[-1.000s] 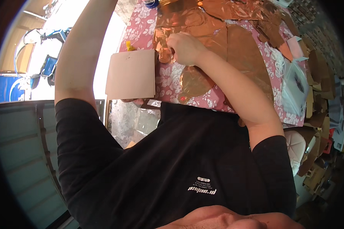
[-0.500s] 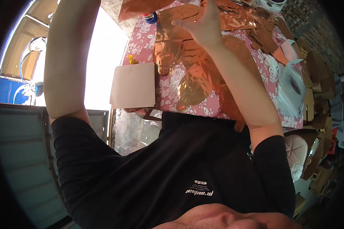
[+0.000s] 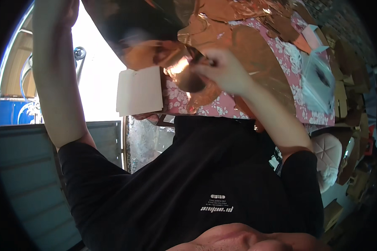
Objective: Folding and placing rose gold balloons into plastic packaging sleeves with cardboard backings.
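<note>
A large shiny copper-coloured foil sheet (image 3: 155,29) hangs raised over the left half of the table, mirror-bright and partly dark. Its near lower corner curls beside my right hand (image 3: 224,71), whose fingers are pinched on the edge; motion blurs them slightly. My left arm reaches up past the far left of the sheet. Only a bit of my left hand (image 3: 73,13) shows at the top edge, and its fingers are hidden. Beneath lie more copper-coloured foil pieces (image 3: 255,58), flat and overlapping on the pink floral tablecloth (image 3: 222,104).
A stack of pale card squares (image 3: 139,94) sits at the table's near left corner. Along the right side lie white string (image 3: 294,62), a clear plastic bag (image 3: 318,90) and an opened small box (image 3: 314,37). Cardboard (image 3: 343,88) is heaped beyond, near a padded white seat (image 3: 326,152).
The foil sheet has come down and nearer, covering the left part of the table and the blue can. My right hand has moved nearer and closed on its edge. My left arm has shifted left.
</note>
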The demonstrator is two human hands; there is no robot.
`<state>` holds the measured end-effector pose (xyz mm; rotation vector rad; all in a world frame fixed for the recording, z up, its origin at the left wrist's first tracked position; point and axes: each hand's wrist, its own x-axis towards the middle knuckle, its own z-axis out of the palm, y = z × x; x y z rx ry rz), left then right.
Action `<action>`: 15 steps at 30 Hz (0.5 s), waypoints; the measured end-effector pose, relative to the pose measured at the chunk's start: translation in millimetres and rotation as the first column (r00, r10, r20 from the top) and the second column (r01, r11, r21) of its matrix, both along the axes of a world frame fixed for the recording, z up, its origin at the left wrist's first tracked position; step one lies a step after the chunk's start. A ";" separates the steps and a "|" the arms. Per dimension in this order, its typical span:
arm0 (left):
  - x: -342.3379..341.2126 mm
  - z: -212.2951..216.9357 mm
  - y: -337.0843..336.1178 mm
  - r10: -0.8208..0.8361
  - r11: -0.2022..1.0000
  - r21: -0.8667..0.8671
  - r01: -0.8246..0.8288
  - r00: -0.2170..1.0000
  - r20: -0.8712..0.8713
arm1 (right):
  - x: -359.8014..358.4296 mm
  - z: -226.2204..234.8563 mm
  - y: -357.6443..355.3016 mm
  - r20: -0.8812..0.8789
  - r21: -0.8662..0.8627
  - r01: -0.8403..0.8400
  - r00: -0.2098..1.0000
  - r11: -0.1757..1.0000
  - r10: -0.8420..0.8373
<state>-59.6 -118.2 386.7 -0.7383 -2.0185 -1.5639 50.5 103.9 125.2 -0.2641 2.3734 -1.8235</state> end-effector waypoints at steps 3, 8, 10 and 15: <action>-15.6 -41.6 13.8 0.053 0.997 -0.057 -0.047 0.994 0.098 | 78.9 -2.2 23.9 0.048 -0.080 0.151 0.988 0.985 -0.147; -86.5 -155.5 31.2 -0.173 0.974 -0.097 0.206 0.947 0.272 | 164.7 -14.5 49.9 0.191 -0.260 0.396 0.915 0.880 -0.355; -73.7 -182.4 77.6 -0.249 0.939 -0.115 0.323 0.873 0.420 | 186.1 -22.8 68.4 0.362 -0.237 0.520 0.831 0.821 -0.422; -66.3 -258.5 160.3 -0.290 0.870 -0.264 0.417 0.865 0.409 | 210.6 -29.2 87.5 0.275 -0.205 0.662 0.746 0.721 -0.607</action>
